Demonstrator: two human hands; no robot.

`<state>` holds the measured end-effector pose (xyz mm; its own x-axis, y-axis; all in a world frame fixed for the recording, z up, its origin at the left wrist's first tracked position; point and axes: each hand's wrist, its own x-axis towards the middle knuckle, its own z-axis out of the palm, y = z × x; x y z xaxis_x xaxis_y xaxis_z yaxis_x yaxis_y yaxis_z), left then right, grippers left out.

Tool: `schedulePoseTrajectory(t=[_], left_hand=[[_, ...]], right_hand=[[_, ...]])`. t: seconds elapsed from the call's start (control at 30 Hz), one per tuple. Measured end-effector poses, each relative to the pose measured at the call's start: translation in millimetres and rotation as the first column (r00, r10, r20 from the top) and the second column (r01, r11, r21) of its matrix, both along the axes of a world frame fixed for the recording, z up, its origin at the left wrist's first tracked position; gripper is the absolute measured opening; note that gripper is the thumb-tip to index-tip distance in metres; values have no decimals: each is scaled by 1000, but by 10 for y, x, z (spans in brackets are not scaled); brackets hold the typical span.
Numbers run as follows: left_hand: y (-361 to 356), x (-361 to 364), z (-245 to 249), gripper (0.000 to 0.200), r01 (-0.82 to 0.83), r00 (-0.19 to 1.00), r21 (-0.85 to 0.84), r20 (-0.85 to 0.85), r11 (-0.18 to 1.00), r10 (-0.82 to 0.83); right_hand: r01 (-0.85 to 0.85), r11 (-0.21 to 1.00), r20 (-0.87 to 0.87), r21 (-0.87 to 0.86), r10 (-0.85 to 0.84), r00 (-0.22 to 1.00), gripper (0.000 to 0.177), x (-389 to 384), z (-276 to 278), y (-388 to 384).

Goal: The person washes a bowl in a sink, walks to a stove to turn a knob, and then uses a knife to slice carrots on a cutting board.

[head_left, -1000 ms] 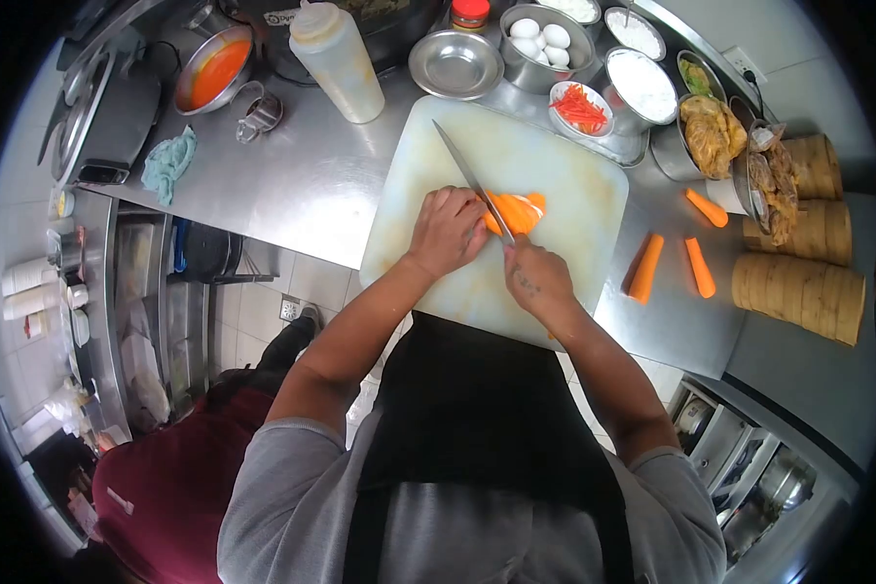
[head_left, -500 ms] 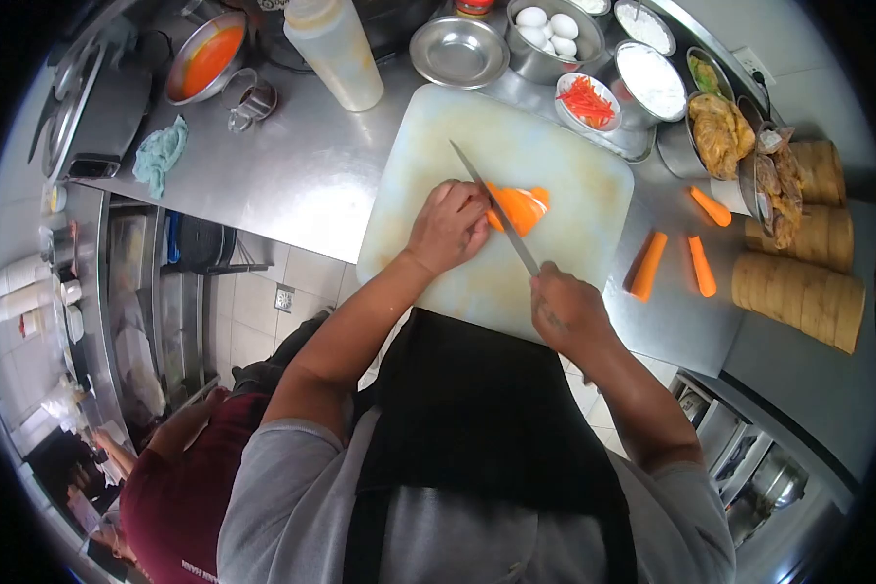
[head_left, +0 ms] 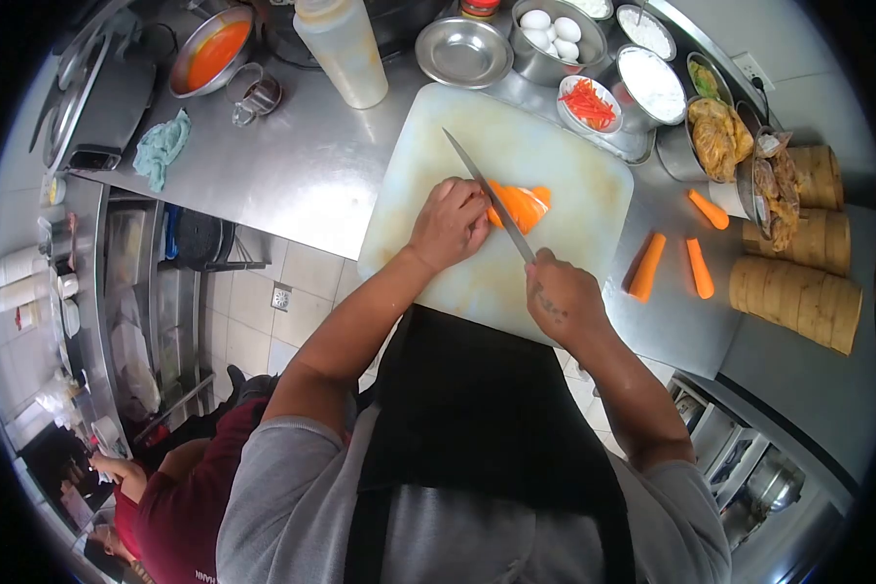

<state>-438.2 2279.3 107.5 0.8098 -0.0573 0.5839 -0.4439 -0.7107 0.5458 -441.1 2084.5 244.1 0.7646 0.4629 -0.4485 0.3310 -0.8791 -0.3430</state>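
The left hand (head_left: 451, 226) bunches its curled fingers against the carrot (head_left: 527, 207), though whether they pinch it cannot be told, and the right hand (head_left: 563, 300) is closed around the handle of a knife (head_left: 469, 164) slanting across its left part. Bright orange and pale-streaked, the carrot lies mid-board on a stained white cutting board (head_left: 545, 136), set on a steel counter (head_left: 292, 180) with three peeled carrots (head_left: 647, 268) at right and a maroon-shirted person (head_left: 190, 506) at lower left. Both forearms angle inward, knuckles up.
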Motion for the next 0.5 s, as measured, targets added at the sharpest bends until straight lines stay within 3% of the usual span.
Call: schedulePoseTrajectory(t=[0.17, 0.23, 0.3, 0.5], left_hand=[[4, -5, 10, 24, 4, 1000, -13, -10, 1000, -4], [9, -19, -2, 24, 8, 999, -18, -33, 1000, -8], [12, 12, 12, 24, 3, 999, -18, -36, 1000, -4], [4, -23, 8, 21, 12, 998, -34, -55, 999, -14]], right_hand=[[2, 998, -79, -70, -8, 997, 21, -48, -141, -48], [-49, 989, 64, 137, 40, 997, 23, 5, -641, -16], [-9, 995, 89, 104, -1, 996, 24, 96, -825, 117], [34, 999, 52, 29, -35, 998, 25, 98, -454, 113]])
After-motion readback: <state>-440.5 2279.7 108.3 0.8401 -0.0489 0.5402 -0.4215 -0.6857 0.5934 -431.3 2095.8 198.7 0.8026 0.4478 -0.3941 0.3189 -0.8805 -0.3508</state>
